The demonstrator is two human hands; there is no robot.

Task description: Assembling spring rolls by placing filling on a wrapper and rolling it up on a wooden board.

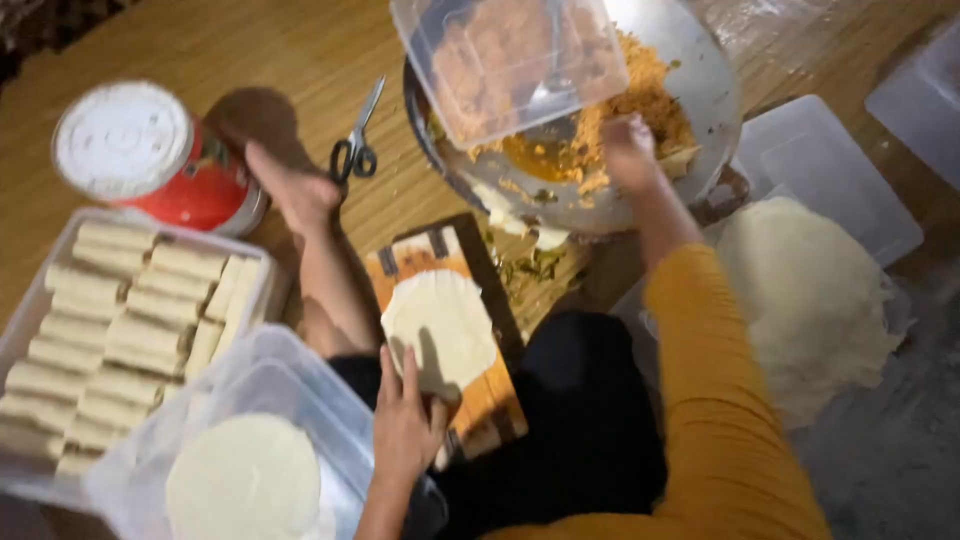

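The left hand (405, 420) lies flat, fingers spread, on the near edge of a round wrapper (440, 328) atop a board (480, 400). Farther off, the right hand (628, 150) reaches into the orange filling (640, 105) in a metal bowl (700, 70); its grip is too blurred to tell. Left of both sits a tray (30, 320) of finished rolls (130, 330).

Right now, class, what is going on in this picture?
A person in a yellow sleeve sits on the floor. The left hand rests on a round pale wrapper lying on a wooden board. The right hand reaches into a large metal bowl of orange filling. A clear container on the left holds rows of finished rolls, and scissors lie on the floor nearby.
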